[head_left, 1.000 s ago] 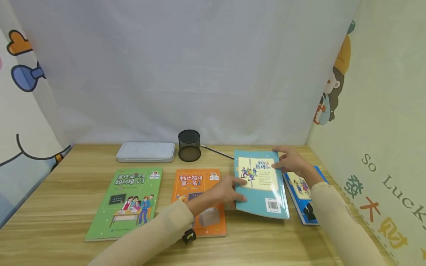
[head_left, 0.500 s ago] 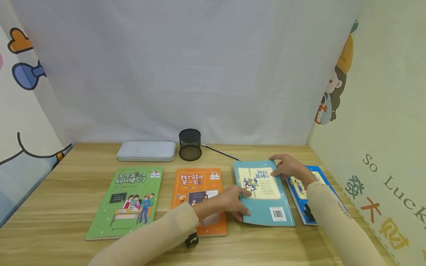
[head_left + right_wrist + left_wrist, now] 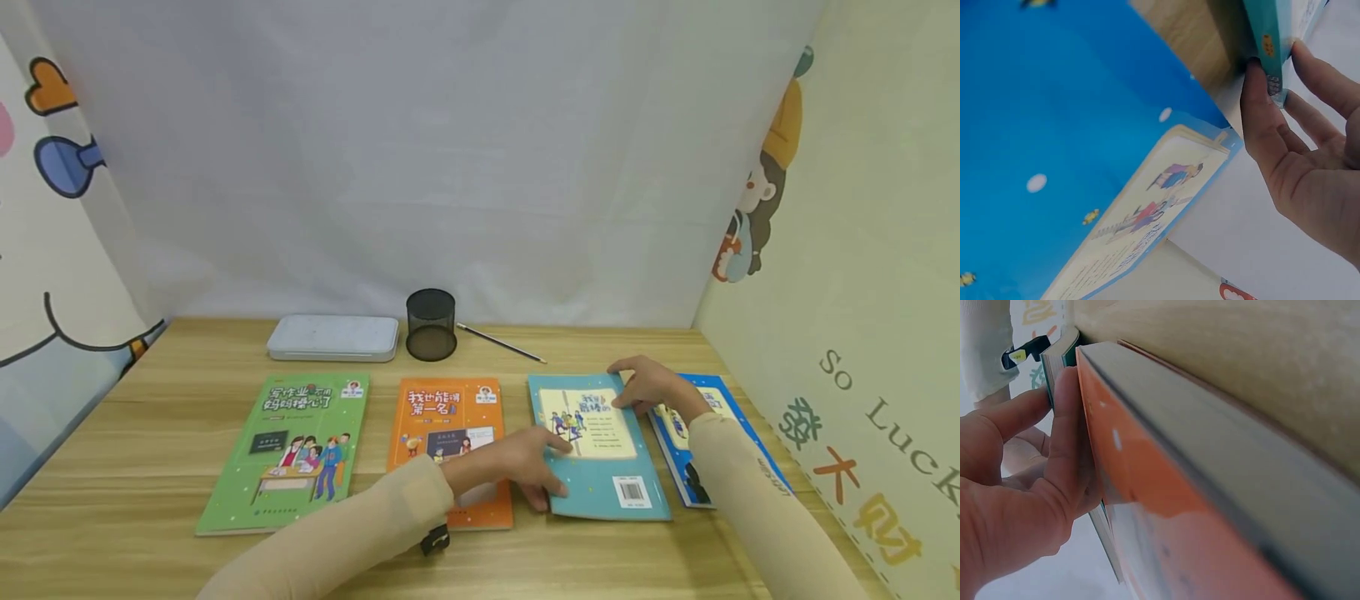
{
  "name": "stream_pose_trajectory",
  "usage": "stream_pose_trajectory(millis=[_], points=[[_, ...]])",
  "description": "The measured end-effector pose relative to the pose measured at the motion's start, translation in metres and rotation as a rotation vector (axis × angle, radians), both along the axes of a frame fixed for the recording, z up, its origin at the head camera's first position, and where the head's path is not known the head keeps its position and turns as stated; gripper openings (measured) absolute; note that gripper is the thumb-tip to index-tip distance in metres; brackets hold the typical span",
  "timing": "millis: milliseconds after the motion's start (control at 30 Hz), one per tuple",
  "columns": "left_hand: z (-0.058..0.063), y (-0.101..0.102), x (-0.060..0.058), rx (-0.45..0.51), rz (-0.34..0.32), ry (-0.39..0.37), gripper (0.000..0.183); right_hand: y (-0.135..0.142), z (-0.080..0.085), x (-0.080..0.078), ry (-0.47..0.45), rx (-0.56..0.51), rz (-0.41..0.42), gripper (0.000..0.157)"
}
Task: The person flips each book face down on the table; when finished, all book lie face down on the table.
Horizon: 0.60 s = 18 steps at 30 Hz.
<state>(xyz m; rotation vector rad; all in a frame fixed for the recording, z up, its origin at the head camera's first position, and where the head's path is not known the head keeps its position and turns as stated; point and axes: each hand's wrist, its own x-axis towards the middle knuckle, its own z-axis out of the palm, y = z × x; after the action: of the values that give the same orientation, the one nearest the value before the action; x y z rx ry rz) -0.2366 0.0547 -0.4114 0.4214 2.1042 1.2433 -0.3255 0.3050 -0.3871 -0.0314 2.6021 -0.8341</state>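
Observation:
A teal book (image 3: pixel 600 496) with a cream panel and barcode lies back cover up on the right half of the table. My left hand (image 3: pixel 528 467) pinches its left edge near the bottom, thumb and forefinger over the cover. At the upper right corner, my right hand (image 3: pixel 658 390) grips the book. In the right wrist view its fingers (image 3: pixel 1266 122) sit on both sides of the teal spine (image 3: pixel 1266 37). An orange book (image 3: pixel 450 406) lies left of the teal one, partly hidden under my left hand and wrist. Right of it, a blue book (image 3: pixel 678 467) is partly covered by my right arm.
A green book (image 3: pixel 300 425) lies at the left. Along the back stand a pale flat case (image 3: pixel 332 337) and a black mesh pen cup (image 3: pixel 431 325), with a pencil (image 3: pixel 501 342) lying beside the cup. Curtains (image 3: pixel 465 167) close off the back and sides.
The teal book has come down and toward me, from raised and tilted to lying flat between the orange and blue books. Both hands moved with it. The pencil's tip is uncovered.

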Motion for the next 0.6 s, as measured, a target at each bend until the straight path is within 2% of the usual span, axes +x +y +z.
stream_pose_trajectory(millis=[167,333,467,600], points=[[0.003,-0.001,0.002,-0.069,-0.045,0.087,0.065,-0.004,0.001,-0.001,-0.02,0.045,-0.022,0.067],[0.007,-0.004,0.001,-0.122,-0.09,0.147,0.062,-0.008,0.014,-0.003,0.001,0.024,-0.016,0.062],[0.014,-0.011,-0.004,-0.105,-0.123,0.161,0.057,-0.011,0.024,-0.005,0.055,-0.042,0.008,0.059],[0.017,-0.023,-0.013,-0.024,-0.159,0.182,0.051,-0.016,0.03,-0.004,0.083,-0.107,0.031,0.058]])
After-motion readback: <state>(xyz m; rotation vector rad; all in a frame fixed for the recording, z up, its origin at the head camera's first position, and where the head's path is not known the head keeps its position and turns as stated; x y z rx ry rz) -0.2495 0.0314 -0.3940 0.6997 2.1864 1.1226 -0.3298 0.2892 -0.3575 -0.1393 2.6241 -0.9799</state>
